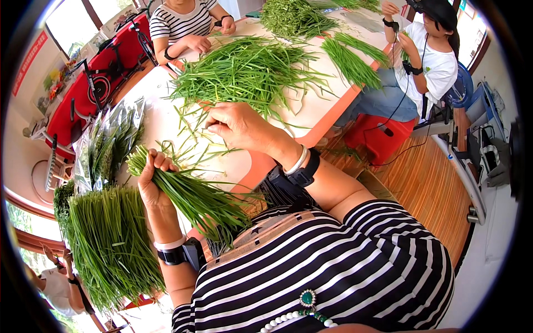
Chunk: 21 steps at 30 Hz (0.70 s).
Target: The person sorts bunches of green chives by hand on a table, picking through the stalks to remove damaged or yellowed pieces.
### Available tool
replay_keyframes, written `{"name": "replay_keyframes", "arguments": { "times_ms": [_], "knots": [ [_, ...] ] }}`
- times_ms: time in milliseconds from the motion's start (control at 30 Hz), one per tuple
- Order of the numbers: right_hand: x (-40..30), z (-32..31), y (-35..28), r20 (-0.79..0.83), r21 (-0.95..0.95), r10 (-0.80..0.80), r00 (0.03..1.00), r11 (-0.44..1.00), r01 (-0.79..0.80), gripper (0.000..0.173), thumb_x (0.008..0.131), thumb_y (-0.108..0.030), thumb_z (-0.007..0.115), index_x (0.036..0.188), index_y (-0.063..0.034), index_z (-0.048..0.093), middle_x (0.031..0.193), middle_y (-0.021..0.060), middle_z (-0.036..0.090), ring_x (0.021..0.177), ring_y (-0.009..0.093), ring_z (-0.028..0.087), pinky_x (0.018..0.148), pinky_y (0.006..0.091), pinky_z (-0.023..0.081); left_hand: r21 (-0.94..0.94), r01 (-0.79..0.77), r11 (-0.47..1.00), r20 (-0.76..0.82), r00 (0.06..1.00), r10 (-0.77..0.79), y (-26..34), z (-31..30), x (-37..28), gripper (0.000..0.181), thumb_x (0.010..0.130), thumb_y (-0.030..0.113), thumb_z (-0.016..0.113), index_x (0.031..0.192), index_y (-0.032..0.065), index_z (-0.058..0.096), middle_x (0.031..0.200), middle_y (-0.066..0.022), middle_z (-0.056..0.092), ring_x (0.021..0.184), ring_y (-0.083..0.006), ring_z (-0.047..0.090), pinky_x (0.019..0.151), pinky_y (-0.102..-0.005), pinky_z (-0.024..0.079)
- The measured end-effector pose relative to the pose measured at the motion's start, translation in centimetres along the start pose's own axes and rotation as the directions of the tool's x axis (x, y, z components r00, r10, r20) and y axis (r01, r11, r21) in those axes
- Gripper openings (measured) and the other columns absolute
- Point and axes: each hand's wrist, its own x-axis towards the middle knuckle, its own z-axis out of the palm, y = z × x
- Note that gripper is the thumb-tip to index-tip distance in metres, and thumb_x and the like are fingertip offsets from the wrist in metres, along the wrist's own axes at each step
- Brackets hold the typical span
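Observation:
My left hand (155, 177) is wrapped around a bunch of garlic chives (195, 193). The pale cut ends point up and left, and the leaves hang down toward my lap. My right hand (239, 126) is above the table, its thumb and fingers curled together. I see nothing clear between them, though a thin blade could be hidden. Scattered loose chive leaves (193, 143) lie below and beside it on the white table (233, 166). Just beyond my right hand spreads a large loose heap of chives (250, 73).
A thick stack of chives (108, 237) stands at the left, beside a clear plastic bag (110, 141) of greens. Tied-looking bunches (352, 62) lie far right, another pile (295, 18) at the back. Co-workers sit across and right, near a red stool (374, 137).

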Motion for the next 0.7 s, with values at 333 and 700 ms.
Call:
{"name": "replay_keyframes", "arguments": {
  "times_ms": [333,700],
  "knots": [
    [-3.7,-7.6,6.1,0.135,-0.167,0.392,0.910,0.914,-0.369,0.018,0.081,-0.013,0.065,0.093,-0.0003,0.066,0.085,0.0120,0.067,0.075,0.022,0.064,0.067,0.0320,0.050,-0.044,-0.048,0.998,-0.051,0.998,0.046,-1.5,2.1,1.4,0.011,0.094,0.020,0.054,0.093,0.0093,0.050,0.074,0.0011,0.046,0.064,-0.0129,0.048,0.077,-0.0348,0.049],
    [-1.8,-7.1,13.8,0.017,-0.375,0.392,0.920,0.855,-0.358,0.016,0.080,-0.014,0.066,0.089,-0.0012,0.064,0.084,0.0164,0.066,0.080,0.033,0.063,0.072,0.0397,0.050,-0.107,0.001,0.994,-0.344,0.938,-0.038,-4.8,-5.4,4.1,0.011,0.092,0.018,0.057,0.090,0.0085,0.052,0.072,-0.0011,0.050,0.063,-0.0155,0.049,0.071,-0.0346,0.052]
  ]
}}
